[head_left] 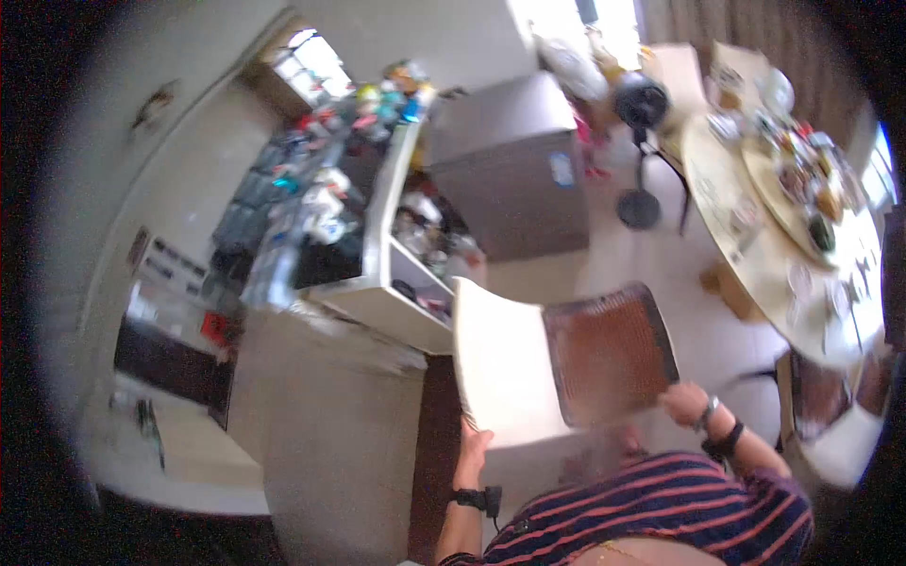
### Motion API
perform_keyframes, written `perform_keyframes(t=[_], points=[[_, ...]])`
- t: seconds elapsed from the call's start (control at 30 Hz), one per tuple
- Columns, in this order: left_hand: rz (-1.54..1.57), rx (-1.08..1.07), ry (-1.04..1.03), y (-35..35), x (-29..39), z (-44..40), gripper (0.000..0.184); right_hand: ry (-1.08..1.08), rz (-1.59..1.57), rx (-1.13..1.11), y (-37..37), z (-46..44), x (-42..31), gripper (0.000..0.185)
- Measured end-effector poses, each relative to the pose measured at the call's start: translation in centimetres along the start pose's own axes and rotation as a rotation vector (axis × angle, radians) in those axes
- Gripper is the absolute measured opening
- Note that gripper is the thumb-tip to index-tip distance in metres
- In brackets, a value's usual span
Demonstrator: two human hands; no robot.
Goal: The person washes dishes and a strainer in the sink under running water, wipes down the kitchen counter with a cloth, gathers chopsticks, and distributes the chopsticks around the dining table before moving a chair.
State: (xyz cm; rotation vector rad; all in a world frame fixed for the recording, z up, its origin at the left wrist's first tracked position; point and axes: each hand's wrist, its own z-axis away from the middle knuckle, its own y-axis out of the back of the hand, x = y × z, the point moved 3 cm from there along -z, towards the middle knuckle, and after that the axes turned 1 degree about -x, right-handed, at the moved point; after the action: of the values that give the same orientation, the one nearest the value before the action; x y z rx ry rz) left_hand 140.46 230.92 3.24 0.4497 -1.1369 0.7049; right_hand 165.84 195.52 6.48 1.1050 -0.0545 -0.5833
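A chair (505, 368) with a cream-covered backrest and a brown woven seat (612, 351) is right in front of my body. My left hand (475, 445) grips the near corner of the backrest, its thumb over the cover and its other fingers hidden behind. At the near corner of the seat, my right hand (685, 405) is closed on the dark edge. Blur hides the chair's legs, so I cannot tell whether they touch the floor.
To the right stands a round table (714, 193) crowded with food items and dishes. Beyond the chair are a grey chest-like box (510, 193) and a black pedestal fan (640, 160). A cluttered white shelf unit (377, 255) is at left; another chair (821, 401) sits at lower right.
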Motion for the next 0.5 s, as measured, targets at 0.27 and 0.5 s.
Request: perform_keyframes(t=[0.27, 0.5], points=[[0.032, -0.128, -0.057, -5.5, 0.1, -3.6, 0.077, -0.030, -0.072, 0.139, -1.3, 2.5, 1.1, 0.019], [0.114, -0.259, -0.100, -14.0, 2.3, -8.8, 0.079, -0.186, -0.098, 0.161, -1.0, 5.4, 2.3, 0.011]])
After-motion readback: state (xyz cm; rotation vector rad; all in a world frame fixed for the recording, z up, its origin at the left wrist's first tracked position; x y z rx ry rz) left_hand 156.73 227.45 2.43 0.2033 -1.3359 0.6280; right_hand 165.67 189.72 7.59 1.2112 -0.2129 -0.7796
